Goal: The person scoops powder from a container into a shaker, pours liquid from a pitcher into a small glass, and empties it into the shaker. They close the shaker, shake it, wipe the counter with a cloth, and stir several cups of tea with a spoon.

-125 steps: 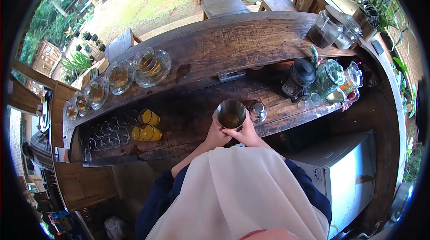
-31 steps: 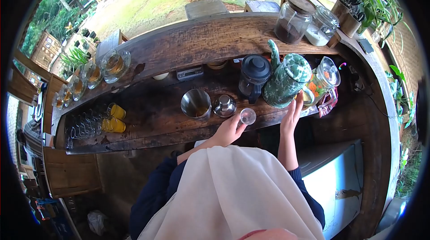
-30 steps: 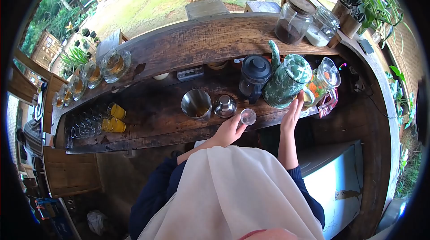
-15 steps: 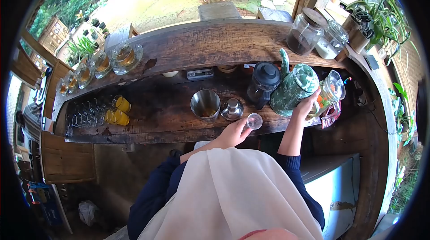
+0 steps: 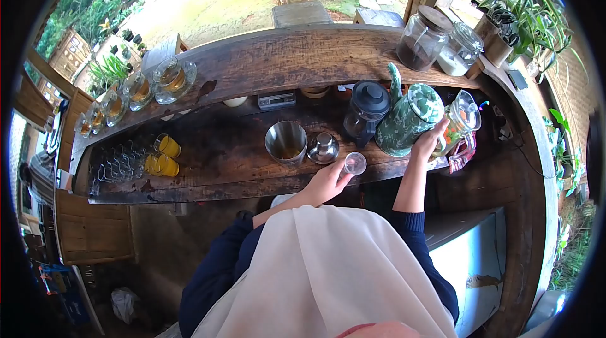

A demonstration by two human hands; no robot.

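My left hand (image 5: 326, 181) is closed round a small clear cup (image 5: 355, 163), held near the counter's front edge. Just beyond it stand a steel shaker tin (image 5: 286, 142) with some amber liquid inside and a steel shaker top (image 5: 323, 148). My right hand (image 5: 430, 141) grips the handle side of a green-and-white mottled enamel pot (image 5: 407, 121), whose spout points away from me. The pot looks upright on the counter. A French press (image 5: 367, 111) with a dark lid is to its left, and a glass pitcher (image 5: 463, 114) is to its right, partly behind my hand.
Several clear glasses (image 5: 117, 166) and yellow-filled glasses (image 5: 163, 165) occupy the counter's left end. Cups of amber drink (image 5: 170, 77) line the raised shelf (image 5: 284, 51). Two lidded jars (image 5: 420, 44) stand at the shelf's right. A scale (image 5: 276, 100) sits underneath.
The view has shifted slightly, so most things appear a little to the left. Both hands keep their holds on the cup and the pot.
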